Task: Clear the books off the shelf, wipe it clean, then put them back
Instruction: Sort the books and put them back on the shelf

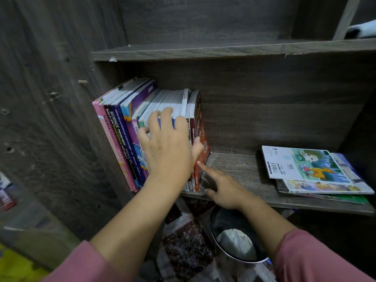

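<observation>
At the left end of the shelf [234, 165], against its side wall, stand the books [122, 127]. The left hand [168, 147] curls its fingers over their top edges. The right hand [224, 191] touches the outermost red book [200, 127] low at its front edge with a straight forefinger. Bare board runs on to a flat stack [305, 165] at the right end.

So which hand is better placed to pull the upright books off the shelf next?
Left. The left hand grips the upright books across their spines, fingers hooked over the tops; the right hand only touches the red book with one fingertip.
</observation>
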Motion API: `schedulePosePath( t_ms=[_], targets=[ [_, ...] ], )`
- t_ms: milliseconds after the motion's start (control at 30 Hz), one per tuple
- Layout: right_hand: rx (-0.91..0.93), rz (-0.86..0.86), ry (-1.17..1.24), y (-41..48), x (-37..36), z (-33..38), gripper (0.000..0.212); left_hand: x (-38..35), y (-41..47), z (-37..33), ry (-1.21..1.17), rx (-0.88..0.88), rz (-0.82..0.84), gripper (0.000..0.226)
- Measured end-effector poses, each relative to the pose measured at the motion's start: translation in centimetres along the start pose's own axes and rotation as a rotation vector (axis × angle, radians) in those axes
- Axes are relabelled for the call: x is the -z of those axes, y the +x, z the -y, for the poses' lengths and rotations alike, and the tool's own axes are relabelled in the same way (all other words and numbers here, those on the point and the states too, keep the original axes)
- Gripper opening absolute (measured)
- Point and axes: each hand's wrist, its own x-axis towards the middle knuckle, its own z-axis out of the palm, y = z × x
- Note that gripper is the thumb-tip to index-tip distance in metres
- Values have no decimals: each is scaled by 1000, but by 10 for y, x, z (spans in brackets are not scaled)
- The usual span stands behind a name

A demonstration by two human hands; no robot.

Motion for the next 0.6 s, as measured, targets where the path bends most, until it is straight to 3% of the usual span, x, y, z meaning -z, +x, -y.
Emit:
schedulePosePath(
  t_ms=[133, 233, 400, 500, 600],
  targets=[
    [-15, -4, -21, 2, -4, -1, 92, 10, -4, -4, -235, 140, 160, 24],
    [-29, -5, -16, 4, -5, -1, 93, 16, 3, -9, -249, 166, 267, 46],
    [-32, -27, 10, 8, -8, -2, 92, 30, 5, -12, -119, 259, 592, 77],
    [-45, -17, 68, 9, -5, -4, 87, 20, -6, -14, -160, 257, 542, 101],
    [-45, -9, 79, 6, -2, -5, 83, 20, -3, -7, -122, 159, 505, 100]
  ],
)
